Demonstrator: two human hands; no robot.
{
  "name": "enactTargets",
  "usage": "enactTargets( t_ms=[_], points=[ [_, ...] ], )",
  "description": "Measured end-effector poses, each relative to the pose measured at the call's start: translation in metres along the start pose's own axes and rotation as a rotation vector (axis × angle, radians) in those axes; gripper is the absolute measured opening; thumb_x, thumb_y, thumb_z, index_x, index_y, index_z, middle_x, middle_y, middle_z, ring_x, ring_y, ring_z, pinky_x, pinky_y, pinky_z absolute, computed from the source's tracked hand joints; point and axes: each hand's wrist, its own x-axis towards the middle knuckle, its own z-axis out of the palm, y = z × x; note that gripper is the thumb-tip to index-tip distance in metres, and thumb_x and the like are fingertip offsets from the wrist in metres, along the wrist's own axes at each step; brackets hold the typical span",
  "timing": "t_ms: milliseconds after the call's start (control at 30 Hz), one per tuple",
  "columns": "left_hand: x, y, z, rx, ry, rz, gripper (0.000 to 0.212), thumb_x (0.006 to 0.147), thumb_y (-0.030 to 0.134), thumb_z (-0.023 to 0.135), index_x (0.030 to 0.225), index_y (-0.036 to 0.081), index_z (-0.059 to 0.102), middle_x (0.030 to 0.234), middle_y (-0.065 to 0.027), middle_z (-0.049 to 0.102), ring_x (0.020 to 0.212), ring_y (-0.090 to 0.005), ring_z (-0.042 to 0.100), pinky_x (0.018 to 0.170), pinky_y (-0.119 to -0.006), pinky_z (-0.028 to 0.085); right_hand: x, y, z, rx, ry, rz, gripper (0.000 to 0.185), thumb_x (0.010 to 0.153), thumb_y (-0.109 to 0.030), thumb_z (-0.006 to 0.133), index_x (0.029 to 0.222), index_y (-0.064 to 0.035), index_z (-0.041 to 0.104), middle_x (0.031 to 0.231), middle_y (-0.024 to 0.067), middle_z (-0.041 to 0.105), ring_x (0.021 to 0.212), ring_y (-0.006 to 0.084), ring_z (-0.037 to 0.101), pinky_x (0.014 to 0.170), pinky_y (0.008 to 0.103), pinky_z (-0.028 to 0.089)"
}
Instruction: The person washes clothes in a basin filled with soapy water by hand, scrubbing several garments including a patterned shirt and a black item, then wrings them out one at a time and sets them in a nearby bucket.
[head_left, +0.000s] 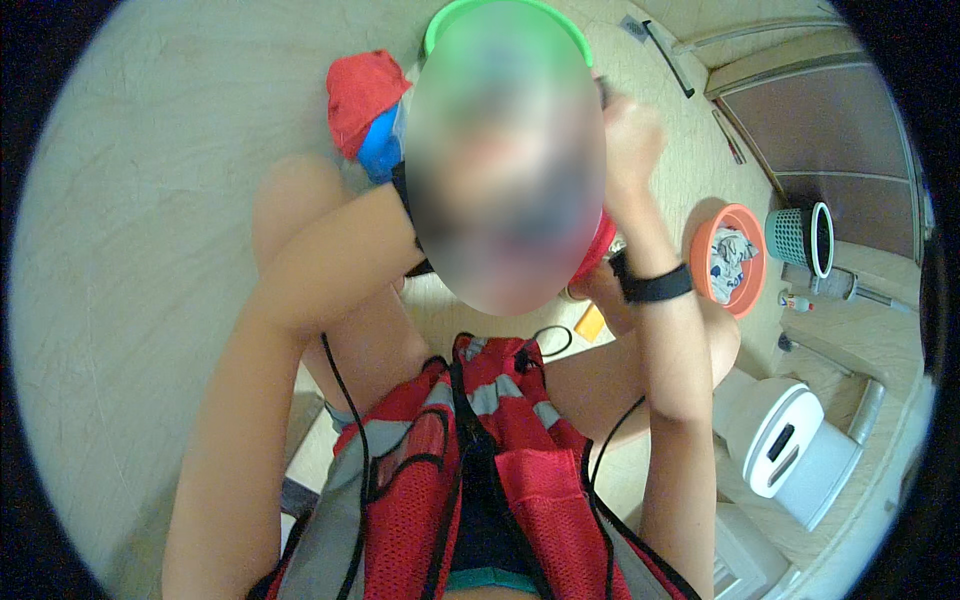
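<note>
A large oval blur covers the middle of the view. My left forearm reaches into it from the left, and the left hand cannot be made out there. At the blur's right edge is my right hand, fingers curled, a black band on the wrist; whatever it may hold is hidden. Beyond the blur shows the rim of a green basin. Part of a red basin rim shows near my right forearm. Left of the blur, a red cloth lies against a blue item.
A yellow-orange block lies on the floor by my foot. To the right stand an orange basin holding printed cloth, a teal wastebasket, a small bottle and a white toilet. A framed panel door is at upper right.
</note>
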Motion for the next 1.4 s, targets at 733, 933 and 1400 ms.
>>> enactTargets(
  t_ms=[733,933,1400],
  points=[
    [-0.013,0.019,0.011,1.037,-0.283,0.861,0.036,0.08,0.03,0.063,0.097,-0.001,0.055,0.084,-0.0101,0.064,0.075,-0.0124,0.059,0.067,-0.025,0.047,-0.014,0.043,-0.052,0.89,-0.898,0.311,0.037,0.081,-0.031,0.064,0.102,-0.0008,0.058,0.087,0.0036,0.062,0.076,0.0099,0.057,0.071,0.0227,0.045],
    [-0.004,-0.005,-0.002,1.187,-0.42,0.636,0.042,0.085,0.033,0.058,0.104,-0.004,0.056,0.088,-0.0064,0.061,0.078,-0.0096,0.056,0.07,-0.027,0.046,-0.006,0.071,-0.073,1.115,-0.278,0.563,0.029,0.083,-0.035,0.059,0.086,-0.0063,0.064,0.074,0.0015,0.063,0.063,0.0097,0.057,0.059,0.0231,0.044],
    [0.012,-0.026,0.007,0.283,0.08,0.298,0.032,0.088,0.037,0.04,0.087,0.011,0.058,0.084,-0.0065,0.062,0.076,-0.0197,0.06,0.074,-0.036,0.048,-0.027,0.013,-0.005,0.104,0.118,0.035,0.048,0.079,-0.034,0.052,0.047,0.0019,0.055,0.046,0.0221,0.049,0.045,0.0374,0.055,0.047,0.0435,0.045]
  ],
)
